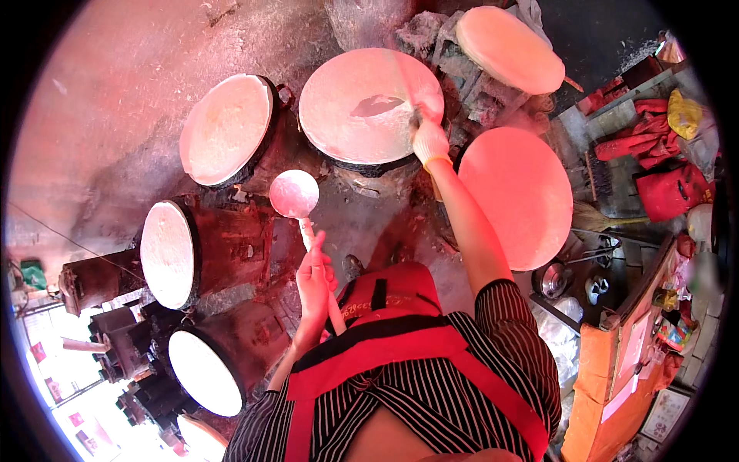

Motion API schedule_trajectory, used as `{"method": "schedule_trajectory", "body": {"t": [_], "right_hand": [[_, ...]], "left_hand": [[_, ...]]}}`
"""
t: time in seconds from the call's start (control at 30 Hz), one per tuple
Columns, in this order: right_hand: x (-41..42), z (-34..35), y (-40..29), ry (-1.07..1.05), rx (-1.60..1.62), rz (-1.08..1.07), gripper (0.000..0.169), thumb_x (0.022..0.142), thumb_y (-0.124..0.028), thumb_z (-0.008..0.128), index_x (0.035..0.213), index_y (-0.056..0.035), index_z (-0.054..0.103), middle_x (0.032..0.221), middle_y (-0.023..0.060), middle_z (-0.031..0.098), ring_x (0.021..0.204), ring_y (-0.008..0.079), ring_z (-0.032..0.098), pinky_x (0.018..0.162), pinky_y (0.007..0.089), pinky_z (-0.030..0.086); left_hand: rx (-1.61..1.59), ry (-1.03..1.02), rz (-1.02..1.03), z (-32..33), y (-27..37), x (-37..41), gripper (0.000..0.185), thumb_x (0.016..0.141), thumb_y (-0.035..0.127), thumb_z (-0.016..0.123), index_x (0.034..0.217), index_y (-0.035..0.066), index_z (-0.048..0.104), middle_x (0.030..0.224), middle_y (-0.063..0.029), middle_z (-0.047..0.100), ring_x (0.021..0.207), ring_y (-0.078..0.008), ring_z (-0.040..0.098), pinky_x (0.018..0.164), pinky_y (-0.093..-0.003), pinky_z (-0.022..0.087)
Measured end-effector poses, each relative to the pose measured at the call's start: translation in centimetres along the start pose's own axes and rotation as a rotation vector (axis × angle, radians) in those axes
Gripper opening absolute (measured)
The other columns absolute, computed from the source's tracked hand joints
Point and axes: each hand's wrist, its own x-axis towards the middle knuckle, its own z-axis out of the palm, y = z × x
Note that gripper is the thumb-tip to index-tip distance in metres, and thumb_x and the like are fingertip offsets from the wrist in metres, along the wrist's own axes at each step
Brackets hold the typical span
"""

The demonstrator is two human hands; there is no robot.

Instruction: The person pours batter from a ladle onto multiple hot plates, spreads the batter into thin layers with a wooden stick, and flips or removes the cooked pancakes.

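Note:
My bare left hand (315,278) grips the handle of a ladle (294,194), whose round bowl is coated with pale batter. My right hand (430,138), in a light knitted glove, reaches to the right edge of a round griddle covered by a pale sheet of batter (335,121). A dark oval patch shows in that sheet. The fingertips are blurred, so what they touch or hold cannot be told. Right of my forearm lies a round flat surface (519,196), pinkish and smooth. Another griddle with a pale sheet (228,130) stands to the left.
More round griddles (168,254) on drum-like stoves curve down the left. A stack of thin round sheets (508,49) sits at the upper right. A straw broom (600,218), a metal kettle (554,278) and an orange-sided table (589,381) stand to the right.

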Motion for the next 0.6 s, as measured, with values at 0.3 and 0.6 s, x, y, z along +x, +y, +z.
{"method": "schedule_trajectory", "body": {"t": [0.3,0.6], "right_hand": [[-5.1,6.1,3.7,0.197,0.708,-0.083,0.040,0.090,-0.018,0.055,0.126,-0.0015,0.050,0.119,0.0163,0.059,0.112,0.0191,0.055,0.096,0.0281,0.038],[-4.5,6.9,5.0,0.397,0.567,-0.161,0.043,0.091,-0.019,0.053,0.129,-0.0024,0.048,0.110,0.0131,0.061,0.101,0.0203,0.056,0.088,0.0291,0.040]], "left_hand": [[-0.133,-0.129,-0.094,-2.9,0.5,2.0,0.019,0.096,0.026,0.048,0.094,0.007,0.044,0.068,0.0015,0.040,0.053,-0.0071,0.039,0.043,-0.0215,0.033],[-0.195,-0.260,-0.255,-4.5,1.7,2.8,0.011,0.093,0.016,0.051,0.095,0.008,0.044,0.073,0.0003,0.043,0.051,-0.0044,0.036,0.039,-0.0176,0.027]]}}
